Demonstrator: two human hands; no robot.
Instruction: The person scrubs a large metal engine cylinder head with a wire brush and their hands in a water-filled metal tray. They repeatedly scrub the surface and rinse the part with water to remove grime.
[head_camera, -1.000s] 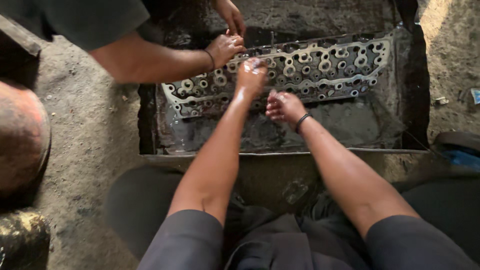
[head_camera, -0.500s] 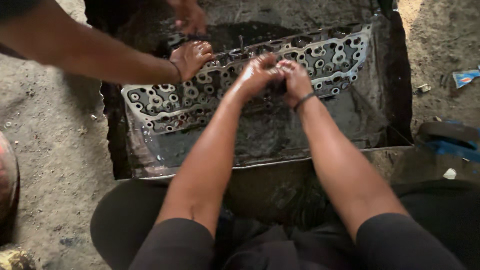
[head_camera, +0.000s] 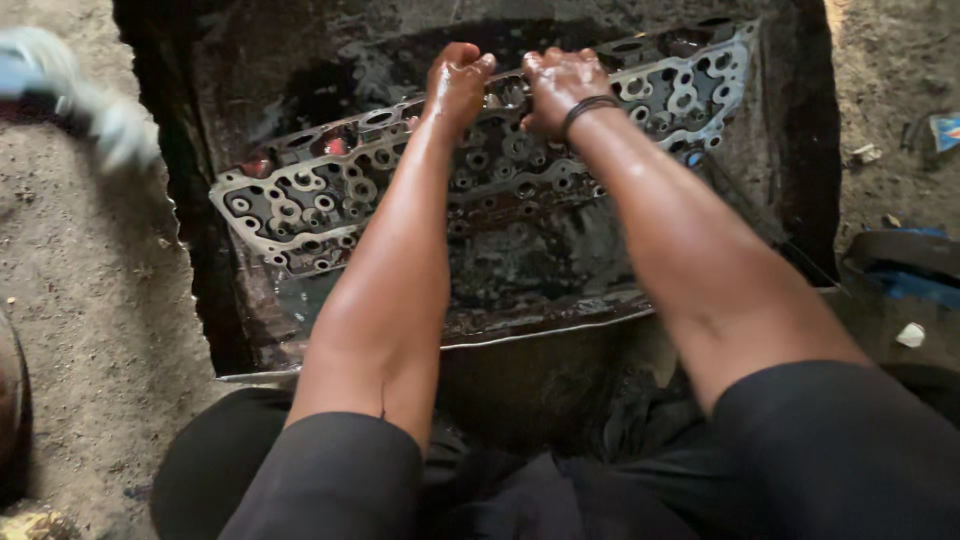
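Since the earlier frame, both hands had come together at the far edge of the cylinder head (head_camera: 480, 170), and the co-worker's arm that had reached over it from the left was gone, leaving only a pale blurred shape (head_camera: 90, 105) at the upper left of the frame. That long grey casting, full of round ports, lay slanted from middle left to upper right inside a shallow black metal tray (head_camera: 500, 330) holding dark oily liquid. It looked heavy, rigid and slick with oil, so a grip on its outer rim or through a port seemed safest. At top centre, the left hand (head_camera: 458, 85) rested on the upper rim with its fingers (head_camera: 470, 62) curled over the edge; whether they gripped could not be told. Just beside it, the right hand (head_camera: 560, 85), a dark band (head_camera: 585, 108) at its wrist, lay with fingers bent down onto the same rim, nothing else held. Sandy ground (head_camera: 90, 300) surrounded the tray, with blue scraps (head_camera: 915, 280) at the right.
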